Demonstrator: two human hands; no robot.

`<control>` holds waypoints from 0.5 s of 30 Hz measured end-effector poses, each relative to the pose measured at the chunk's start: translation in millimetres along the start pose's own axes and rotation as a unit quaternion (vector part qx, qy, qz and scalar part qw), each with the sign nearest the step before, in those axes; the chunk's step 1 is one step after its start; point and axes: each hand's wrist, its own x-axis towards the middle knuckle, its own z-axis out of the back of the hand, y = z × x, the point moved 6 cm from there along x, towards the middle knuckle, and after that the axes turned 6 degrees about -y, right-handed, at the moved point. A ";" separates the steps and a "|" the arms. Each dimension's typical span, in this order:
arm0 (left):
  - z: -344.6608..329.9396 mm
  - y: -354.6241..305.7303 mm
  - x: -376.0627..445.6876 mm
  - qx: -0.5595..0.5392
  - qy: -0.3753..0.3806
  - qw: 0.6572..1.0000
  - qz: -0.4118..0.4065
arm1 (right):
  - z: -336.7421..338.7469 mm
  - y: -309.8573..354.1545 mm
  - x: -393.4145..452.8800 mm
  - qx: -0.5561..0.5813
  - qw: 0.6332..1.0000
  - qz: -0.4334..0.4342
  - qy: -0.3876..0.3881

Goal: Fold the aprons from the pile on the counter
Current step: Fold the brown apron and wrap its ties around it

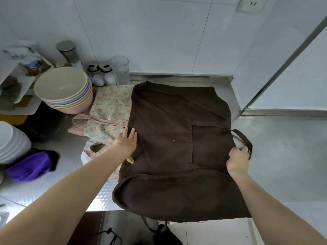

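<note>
While the left hand (127, 142) is lying flat at 9 o'clock pinning the brown apron (177, 147) to the surface (283, 156), the right hand (238, 160) is gripping its 3 o'clock edge, probably to fold it over.

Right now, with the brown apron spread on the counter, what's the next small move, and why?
Probably tuck the loose strap onto the brown apron with the right hand. That hand already grips the apron's right edge where the strap loops out past it, while the left hand lies flat on the left edge, pinning the cloth. The near hem hangs over the counter edge, so a fold follows.
</note>
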 end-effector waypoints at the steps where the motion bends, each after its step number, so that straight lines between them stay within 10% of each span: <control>1: 2.4 -2.6 0.0 0.005 0.005 1.000 0.005 | 2.8 5.1 2.0 -0.001 1.000 0.014 -0.011; 15: 54.2 -31.1 9.5 0.081 0.012 0.996 0.031 | 7.5 49.0 30.7 -0.107 0.992 0.057 0.042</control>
